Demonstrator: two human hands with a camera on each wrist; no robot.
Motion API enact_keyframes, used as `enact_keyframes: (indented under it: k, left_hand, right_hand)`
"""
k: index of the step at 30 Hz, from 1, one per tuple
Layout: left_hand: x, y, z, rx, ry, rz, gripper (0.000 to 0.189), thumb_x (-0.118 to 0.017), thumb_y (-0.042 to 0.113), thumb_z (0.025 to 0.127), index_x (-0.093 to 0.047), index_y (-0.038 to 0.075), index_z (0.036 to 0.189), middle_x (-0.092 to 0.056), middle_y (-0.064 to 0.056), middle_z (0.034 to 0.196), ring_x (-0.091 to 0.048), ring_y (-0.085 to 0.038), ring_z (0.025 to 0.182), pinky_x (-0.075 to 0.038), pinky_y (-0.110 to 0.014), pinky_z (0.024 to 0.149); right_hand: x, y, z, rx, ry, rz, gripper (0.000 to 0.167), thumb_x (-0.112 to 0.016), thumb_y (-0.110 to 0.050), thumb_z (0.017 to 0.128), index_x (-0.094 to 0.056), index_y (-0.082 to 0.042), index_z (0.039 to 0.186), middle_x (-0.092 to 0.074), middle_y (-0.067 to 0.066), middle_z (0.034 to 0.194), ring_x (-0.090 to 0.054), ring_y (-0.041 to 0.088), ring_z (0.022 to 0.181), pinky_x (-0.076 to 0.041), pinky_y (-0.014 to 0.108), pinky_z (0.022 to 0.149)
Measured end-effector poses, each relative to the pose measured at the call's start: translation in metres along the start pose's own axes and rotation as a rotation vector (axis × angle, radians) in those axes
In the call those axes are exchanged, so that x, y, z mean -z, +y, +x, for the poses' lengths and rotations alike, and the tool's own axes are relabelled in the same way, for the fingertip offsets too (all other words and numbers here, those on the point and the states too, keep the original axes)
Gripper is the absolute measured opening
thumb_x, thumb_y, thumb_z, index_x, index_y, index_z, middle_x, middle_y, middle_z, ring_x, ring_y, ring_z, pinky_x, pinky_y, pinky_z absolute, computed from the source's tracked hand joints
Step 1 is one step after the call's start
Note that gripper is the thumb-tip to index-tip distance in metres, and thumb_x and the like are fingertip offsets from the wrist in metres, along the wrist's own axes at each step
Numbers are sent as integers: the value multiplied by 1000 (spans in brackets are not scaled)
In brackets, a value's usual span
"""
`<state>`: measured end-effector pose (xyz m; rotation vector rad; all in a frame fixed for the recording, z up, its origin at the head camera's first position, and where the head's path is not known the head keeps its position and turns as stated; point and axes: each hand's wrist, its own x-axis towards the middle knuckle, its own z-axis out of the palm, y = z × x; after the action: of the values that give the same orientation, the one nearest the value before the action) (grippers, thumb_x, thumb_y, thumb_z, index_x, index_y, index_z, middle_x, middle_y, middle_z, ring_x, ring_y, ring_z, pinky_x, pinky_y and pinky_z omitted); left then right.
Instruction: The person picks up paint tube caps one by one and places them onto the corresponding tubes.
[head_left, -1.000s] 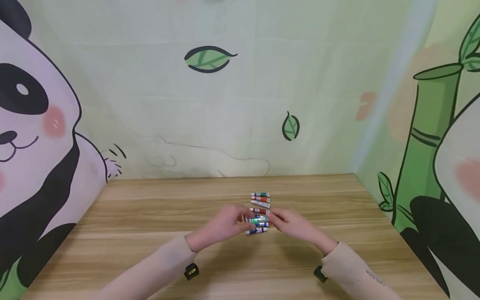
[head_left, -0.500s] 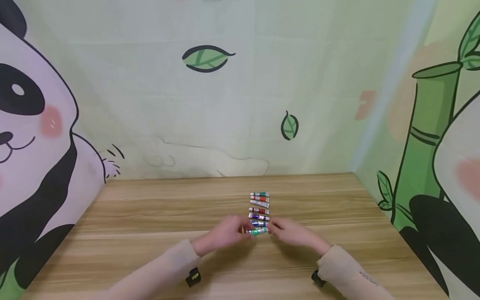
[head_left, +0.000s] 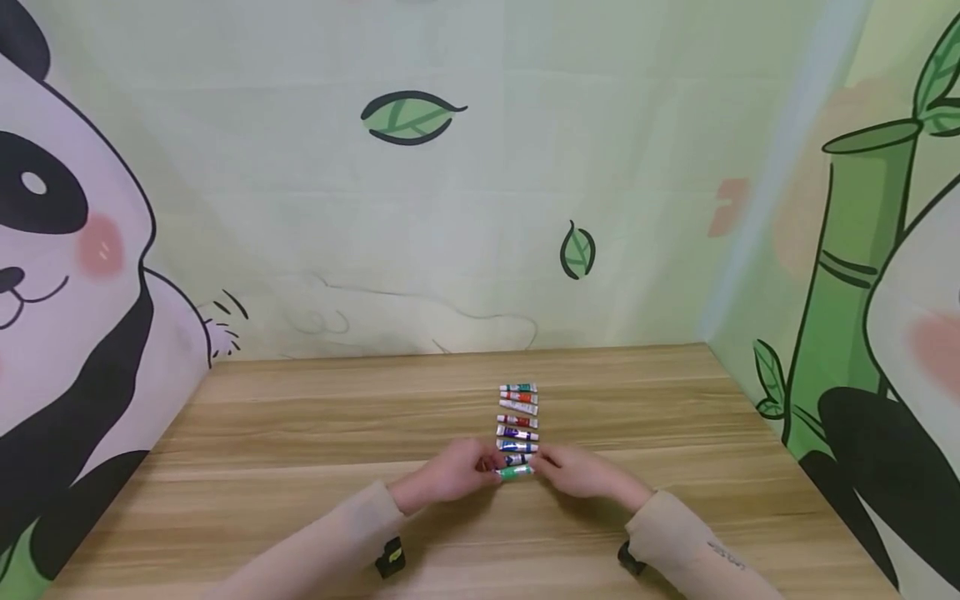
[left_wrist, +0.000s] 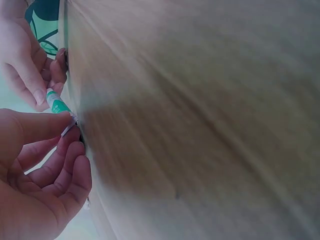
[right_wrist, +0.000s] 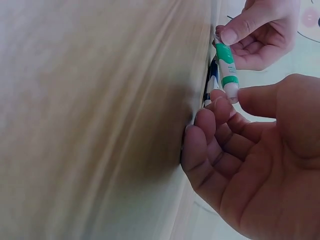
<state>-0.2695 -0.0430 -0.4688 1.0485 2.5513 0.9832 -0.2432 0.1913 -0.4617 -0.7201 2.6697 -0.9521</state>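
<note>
A small green-and-white paint tube (head_left: 514, 472) lies at the near end of a column of similar tubes. My left hand (head_left: 459, 469) pinches its flat crimped end between thumb and forefinger, as the left wrist view shows. At the white cap (right_wrist: 231, 92), my right hand (head_left: 587, 473) holds the other end between thumb and fingertips. Just behind sits a dark blue tube (head_left: 517, 459), partly covered by fingers in the head view. In the right wrist view that blue tube (right_wrist: 212, 75) shows right beside the green one, near the tabletop.
Farther back in the column lie a blue tube (head_left: 517, 447), a purple one (head_left: 517, 434), a dark red one (head_left: 517, 422), a whitish one (head_left: 519, 407), an orange-red one (head_left: 519, 397) and a dark green one (head_left: 518, 387). Printed cloth walls border the wooden table (head_left: 300, 417).
Both hands have carried the green tube toward the near side, from above the blue tubes to the near end of the column. The tubes it covered show again.
</note>
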Motion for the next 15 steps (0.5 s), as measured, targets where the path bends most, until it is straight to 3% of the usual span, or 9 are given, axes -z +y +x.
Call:
enact_keyframes:
  k: [15]
  left_hand:
    - [-2,-3,2,20,5,-17,6,-77,6,86,-72,6,89,-66,4,77,-56,-5,68,-50,-23,65]
  right_hand:
    - [-1,0,2,-64,-11,3,25,-49,-20,108,-62,-9,90,-49,-3,67,-46,12,60,-40,30,55]
